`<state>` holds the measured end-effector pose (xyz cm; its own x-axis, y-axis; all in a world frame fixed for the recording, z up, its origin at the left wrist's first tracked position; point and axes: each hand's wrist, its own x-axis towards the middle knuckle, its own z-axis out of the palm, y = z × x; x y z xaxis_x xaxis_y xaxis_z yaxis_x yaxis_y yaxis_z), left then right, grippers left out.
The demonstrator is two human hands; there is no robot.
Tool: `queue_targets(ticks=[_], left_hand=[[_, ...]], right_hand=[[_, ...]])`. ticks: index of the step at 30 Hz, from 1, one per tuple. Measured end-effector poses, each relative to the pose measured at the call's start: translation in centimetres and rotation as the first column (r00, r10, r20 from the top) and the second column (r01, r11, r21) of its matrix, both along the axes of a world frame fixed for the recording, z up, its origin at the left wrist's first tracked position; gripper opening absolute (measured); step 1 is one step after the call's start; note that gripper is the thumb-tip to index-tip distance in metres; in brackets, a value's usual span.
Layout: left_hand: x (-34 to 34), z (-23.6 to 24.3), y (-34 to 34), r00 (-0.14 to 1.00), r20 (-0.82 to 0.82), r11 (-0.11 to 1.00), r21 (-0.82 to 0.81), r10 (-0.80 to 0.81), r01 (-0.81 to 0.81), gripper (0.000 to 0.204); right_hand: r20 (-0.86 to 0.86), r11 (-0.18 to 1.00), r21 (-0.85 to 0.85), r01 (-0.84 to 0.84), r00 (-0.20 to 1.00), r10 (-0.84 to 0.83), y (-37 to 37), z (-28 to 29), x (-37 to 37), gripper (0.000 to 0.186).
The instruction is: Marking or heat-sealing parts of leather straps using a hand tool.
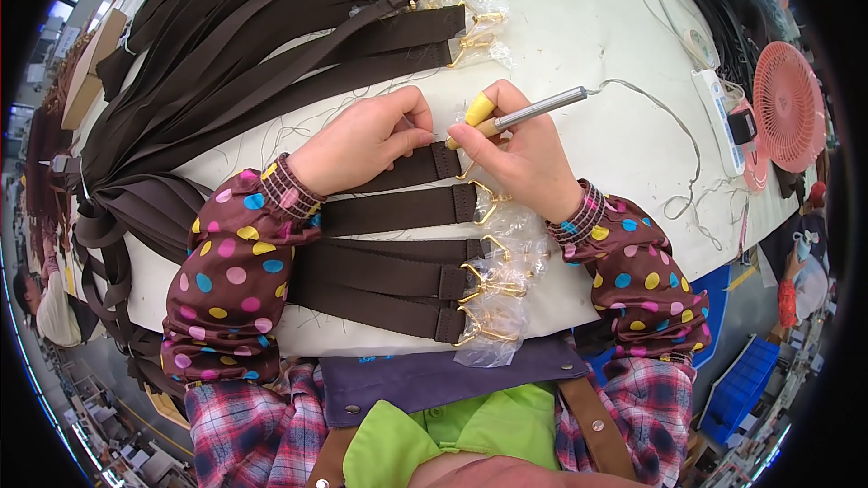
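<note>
My left hand (pixel 366 140) rests over a dark brown webbing strap (pixel 411 169), its thumb and index finger pinched near the strap's stitched end. Anything between those fingertips is too small to make out. In my right hand (pixel 529 158) is a corded pen-shaped tool (pixel 551 104) with a silver end, its tip pointing at that same strap end. A yellow finger cover (pixel 479 109) wraps the right index finger. Below lie several similar straps (pixel 398 209), with gold metal hooks (pixel 493 285) in clear plastic wrapping (pixel 493 343) at their ends.
More straps (pixel 244 45) spread across the upper left, bunched at the table's left edge. The tool's cord (pixel 669 117) runs right toward a white power strip (pixel 719 122) beside a pink fan (pixel 788 107). Loose threads (pixel 280 136) dot the pale tabletop (pixel 561 18). A blue crate (pixel 741 389) stands lower right.
</note>
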<state>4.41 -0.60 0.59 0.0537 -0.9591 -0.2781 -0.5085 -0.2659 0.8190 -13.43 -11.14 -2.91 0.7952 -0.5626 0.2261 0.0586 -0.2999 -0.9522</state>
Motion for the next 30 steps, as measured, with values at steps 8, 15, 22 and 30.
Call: queue_targets(ticks=[8,15,22,30], left_hand=[[0.15,-0.38,0.07,1.0,0.014,0.999,-0.052,-0.006,0.007,0.013],[0.1,-0.25,0.07,1.0,-0.004,0.999,-0.033,0.006,-0.006,0.014],[0.09,-0.18,0.04,1.0,0.004,1.0,-0.03,0.006,-0.006,0.013],[0.11,-0.23,0.03,1.0,-0.013,0.999,-0.038,0.009,-0.01,0.013]], right_hand=[[-0.032,0.998,-0.066,0.013,0.999,-0.015,-0.04,0.07,0.19,0.028],[-0.051,0.995,-0.1,0.012,0.999,-0.017,-0.02,-0.01,0.3,0.03],[-0.061,0.994,-0.106,0.013,0.998,-0.02,0.02,0.02,0.33,0.03],[-0.058,0.991,-0.13,0.017,0.998,-0.024,0.02,0.05,0.36,0.029]])
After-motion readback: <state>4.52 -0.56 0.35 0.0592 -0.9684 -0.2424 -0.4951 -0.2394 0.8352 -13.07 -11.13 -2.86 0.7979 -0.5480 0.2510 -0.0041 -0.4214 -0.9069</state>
